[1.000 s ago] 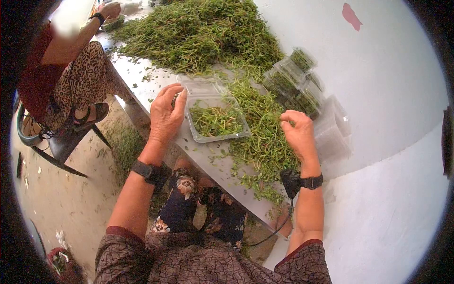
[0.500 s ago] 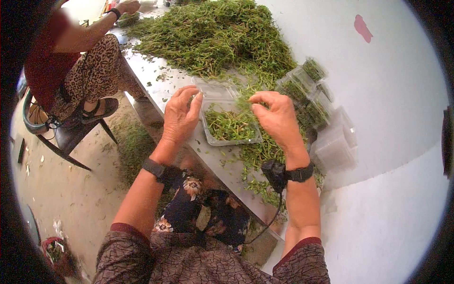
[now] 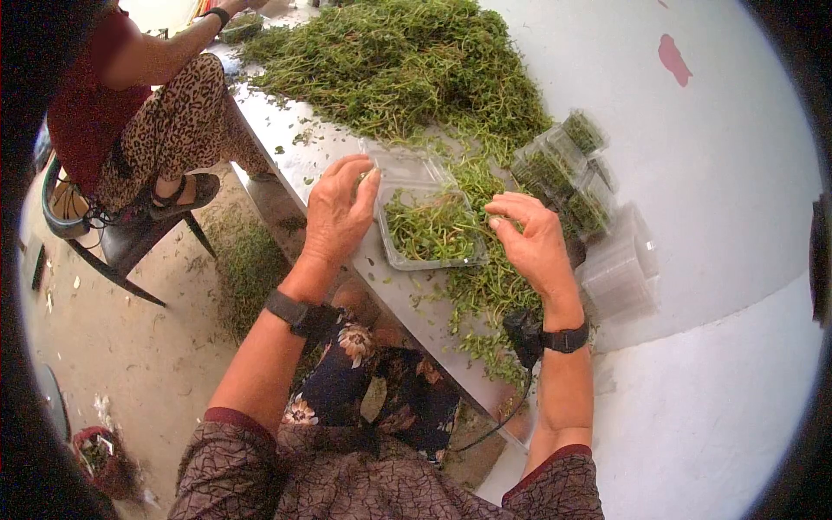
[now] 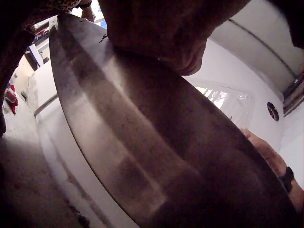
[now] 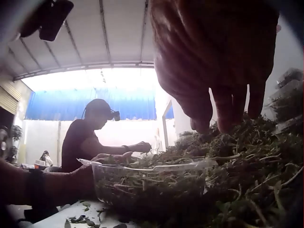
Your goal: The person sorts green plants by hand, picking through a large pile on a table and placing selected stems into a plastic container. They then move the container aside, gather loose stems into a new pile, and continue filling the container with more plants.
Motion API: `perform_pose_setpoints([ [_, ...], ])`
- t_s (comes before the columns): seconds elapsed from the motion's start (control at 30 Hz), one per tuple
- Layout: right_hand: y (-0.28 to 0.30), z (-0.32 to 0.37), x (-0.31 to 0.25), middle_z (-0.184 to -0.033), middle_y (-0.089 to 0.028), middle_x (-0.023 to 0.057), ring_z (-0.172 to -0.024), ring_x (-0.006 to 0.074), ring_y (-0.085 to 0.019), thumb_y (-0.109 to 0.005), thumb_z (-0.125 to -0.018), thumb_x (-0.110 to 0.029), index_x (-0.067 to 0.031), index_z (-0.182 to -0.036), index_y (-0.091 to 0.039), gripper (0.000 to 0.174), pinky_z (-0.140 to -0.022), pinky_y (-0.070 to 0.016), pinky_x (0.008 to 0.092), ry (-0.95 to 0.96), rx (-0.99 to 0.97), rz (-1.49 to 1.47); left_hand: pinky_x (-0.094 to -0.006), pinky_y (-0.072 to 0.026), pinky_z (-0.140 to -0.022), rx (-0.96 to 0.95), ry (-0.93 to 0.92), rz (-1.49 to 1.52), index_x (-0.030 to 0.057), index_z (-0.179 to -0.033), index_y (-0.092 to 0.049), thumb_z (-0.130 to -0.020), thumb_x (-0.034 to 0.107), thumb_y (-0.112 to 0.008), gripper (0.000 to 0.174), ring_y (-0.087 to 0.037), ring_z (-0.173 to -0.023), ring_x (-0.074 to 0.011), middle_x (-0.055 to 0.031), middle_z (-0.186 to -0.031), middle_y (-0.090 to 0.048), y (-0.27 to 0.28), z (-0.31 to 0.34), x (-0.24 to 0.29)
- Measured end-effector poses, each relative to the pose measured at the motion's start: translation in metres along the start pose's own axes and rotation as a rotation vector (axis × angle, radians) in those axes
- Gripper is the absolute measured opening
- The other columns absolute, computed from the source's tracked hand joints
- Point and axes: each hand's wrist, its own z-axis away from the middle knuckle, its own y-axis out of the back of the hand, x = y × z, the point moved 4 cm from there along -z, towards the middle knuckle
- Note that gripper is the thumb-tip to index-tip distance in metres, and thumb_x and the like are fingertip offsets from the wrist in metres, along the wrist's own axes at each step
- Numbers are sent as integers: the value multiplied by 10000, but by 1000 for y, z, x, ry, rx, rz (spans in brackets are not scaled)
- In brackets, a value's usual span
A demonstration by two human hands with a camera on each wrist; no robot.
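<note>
A clear plastic box (image 3: pixel 433 263) with its lid (image 3: pixel 416 169) folded back stands on the table, partly filled with green leafy stems (image 3: pixel 425 227). At its left corner by the hinge, my left hand (image 3: pixel 338 212) holds the edge between thumb and bent fingers. My right hand (image 3: pixel 539 247) is just right of the box, over the loose greens (image 3: pixel 485 299). In the right wrist view its fingers (image 5: pixel 225 121) point down at the top of the greens, with a gap beside the thumb. My left fingertips are hidden in the left wrist view.
A large heap of greens (image 3: pixel 399 74) covers the far table. Filled boxes (image 3: pixel 559 178) are stacked by the wall at right, with nested plastic boxes (image 3: pixel 620 269) nearer me. Another person (image 5: pixel 78 145) sits at the table's left side on a chair (image 3: pixel 130 247).
My right hand moved left from the greens to over the box, then back right to the greens beside it. My left hand stays at the box's corner. The head view has shifted slightly.
</note>
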Motion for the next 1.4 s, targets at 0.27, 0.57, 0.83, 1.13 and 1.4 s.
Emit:
perform_pose_setpoints([
  [0.27,-37,-5,-12,-1217,-591,186,-1231,394,-453,-609,-802,-77,-59,-1008,-680,218,-1033,-363,452,135,-122,144,-396,-481,-847,-12,37,-2,-32,-960,-620,-869,154,-585,210,-614,-961,-359,-191,-1051,-636,0,0,0],
  [0.57,-40,-8,-22,-1254,-550,197,-1209,398,-463,-612,-817,-166,-100,-1036,-678,239,-1031,-361,468,217,-160,136,-392,-481,-853,-25,42,-2,-35,-960,-618,-870,142,-585,202,-615,-961,-359,-197,-1047,-636,1,0,1],
  [0.83,-3,8,5,-1153,-634,190,-1089,311,-602,-610,-816,-108,-26,-1103,-640,300,-904,-471,355,-65,-144,63,-378,-491,-822,-17,49,11,-35,-964,-620,-874,140,-581,201,-625,-937,-335,-183,-1052,-640,1,1,2],
  [1.13,-14,9,15,-831,-679,169,-760,305,-662,-604,-783,-108,-1,-927,-671,191,-710,-516,359,-177,-171,-60,-356,-505,-766,-14,30,-3,-28,-960,-623,-881,146,-573,197,-635,-893,-310,-170,-1043,-644,0,0,-1],
  [1.4,-9,-2,7,-976,-670,174,-921,319,-638,-605,-803,-113,-21,-973,-672,205,-826,-491,371,-22,35,80,-378,-486,-829,-9,35,12,-33,-955,-621,-869,132,-577,192,-626,-932,-339,-181,-1034,-643,0,1,-2],
])
